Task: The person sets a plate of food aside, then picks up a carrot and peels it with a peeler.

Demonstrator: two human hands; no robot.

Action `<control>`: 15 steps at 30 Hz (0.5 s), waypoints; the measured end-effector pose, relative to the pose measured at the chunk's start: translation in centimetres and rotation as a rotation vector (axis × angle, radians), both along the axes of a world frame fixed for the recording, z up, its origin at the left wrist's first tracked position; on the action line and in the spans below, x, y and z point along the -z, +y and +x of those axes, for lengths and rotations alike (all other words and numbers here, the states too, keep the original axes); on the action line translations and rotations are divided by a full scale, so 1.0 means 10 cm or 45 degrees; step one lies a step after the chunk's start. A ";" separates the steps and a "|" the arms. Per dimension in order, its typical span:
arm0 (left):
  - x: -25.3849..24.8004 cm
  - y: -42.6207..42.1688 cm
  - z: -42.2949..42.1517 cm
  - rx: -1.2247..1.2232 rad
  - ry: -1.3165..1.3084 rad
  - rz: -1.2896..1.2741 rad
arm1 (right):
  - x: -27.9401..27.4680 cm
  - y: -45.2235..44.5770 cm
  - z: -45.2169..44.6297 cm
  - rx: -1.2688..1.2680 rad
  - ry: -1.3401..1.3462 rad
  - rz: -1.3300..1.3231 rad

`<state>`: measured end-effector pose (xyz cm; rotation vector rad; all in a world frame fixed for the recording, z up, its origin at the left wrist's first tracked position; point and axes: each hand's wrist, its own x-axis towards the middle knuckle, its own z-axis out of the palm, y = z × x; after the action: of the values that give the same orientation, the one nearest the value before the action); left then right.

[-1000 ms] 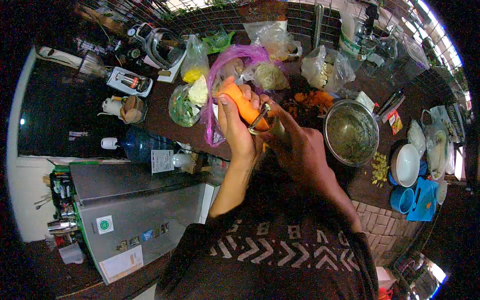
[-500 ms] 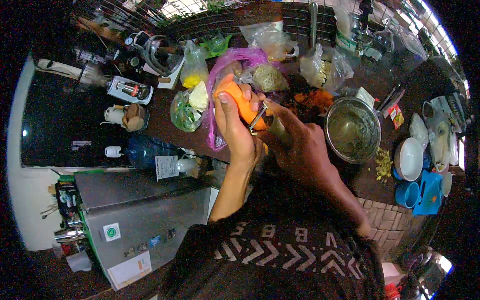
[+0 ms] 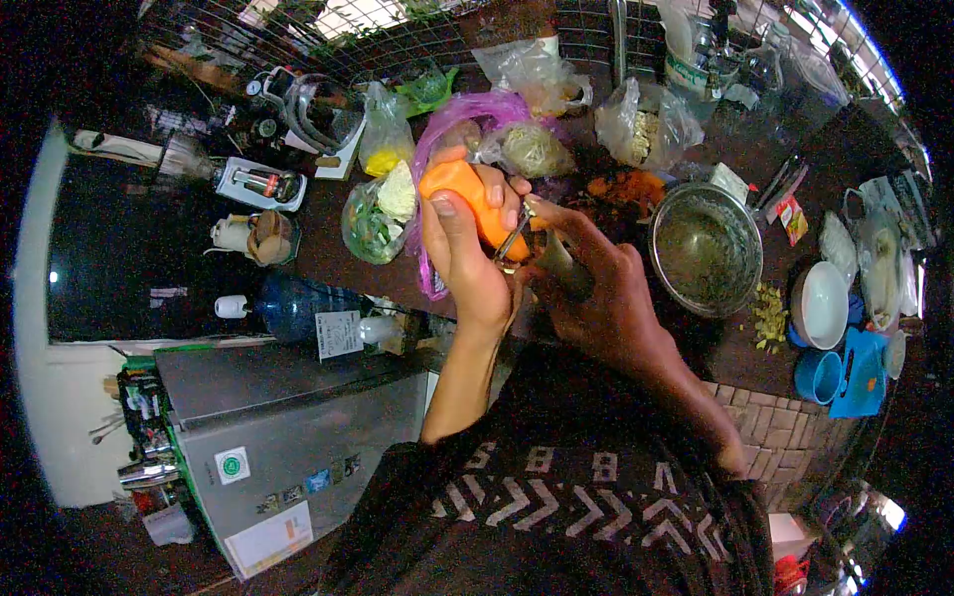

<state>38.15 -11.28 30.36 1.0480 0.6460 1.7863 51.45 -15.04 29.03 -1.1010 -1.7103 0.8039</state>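
Observation:
My left hand (image 3: 472, 248) is wrapped round a thick orange carrot (image 3: 465, 189), thumb on the near side and fingertips on the far side. The carrot's surface looks peeled, and its lower end points toward my right hand. In my right hand (image 3: 591, 278) is a peeler (image 3: 515, 234), its metal blade lying against the carrot's lower end. Most of the peeler's handle is hidden by my fingers. Orange peelings (image 3: 621, 194) lie on the table beyond my right hand. A purple plastic bag (image 3: 437, 139) spreads behind the carrot.
A steel bowl (image 3: 706, 248) stands to the right, with pale yellowish bits (image 3: 769, 318) beside it. Further right are a white bowl (image 3: 824, 306) and a blue cup (image 3: 818, 376). Bagged vegetables (image 3: 376, 223) sit at the left, and a grey refrigerator (image 3: 298, 422) stands nearer me.
The carrot has tilted slightly in my left hand, and the peeler stays at its lower end. The whole view has shifted a little with my head.

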 end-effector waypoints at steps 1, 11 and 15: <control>0.00 -0.01 0.00 -0.002 0.010 -0.001 | 0.01 0.00 0.00 0.000 0.007 0.022; -0.07 -0.06 -0.04 0.055 -0.051 -0.107 | -0.04 -0.01 -0.02 -0.034 0.006 -0.032; -0.04 -0.05 0.00 -0.053 -0.101 -0.054 | -0.03 -0.03 -0.06 -0.040 0.060 -0.145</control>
<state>38.11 -11.82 30.72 0.9368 0.6586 1.8323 50.80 -15.39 29.37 -1.1254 -1.6629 0.9496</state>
